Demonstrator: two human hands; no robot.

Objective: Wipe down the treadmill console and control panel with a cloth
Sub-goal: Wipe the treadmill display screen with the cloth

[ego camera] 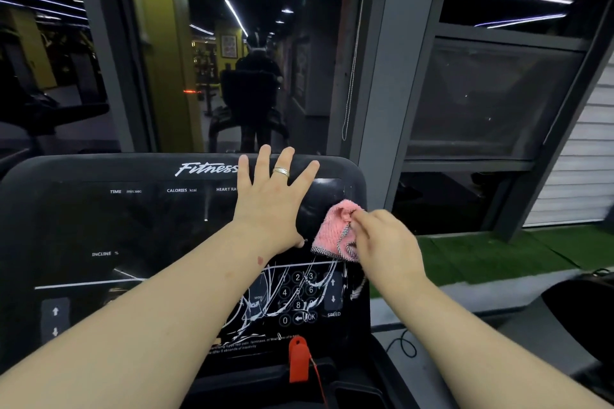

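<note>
The console (139, 229) is braced by the left hand (270, 200), laid flat with fingers spread over its upper right. The pink cloth (334, 230) is pinched by the right hand (385, 242) against the right edge (the nearer hand), the unwiped display lying leftward and the keypad (297, 297) below.

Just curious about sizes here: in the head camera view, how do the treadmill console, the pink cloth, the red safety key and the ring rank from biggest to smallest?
1. Treadmill console, by far the largest.
2. Pink cloth.
3. Red safety key; it sits nearer the camera, so this gap may be exaggerated or smaller than it looks.
4. Ring, smallest.
</note>
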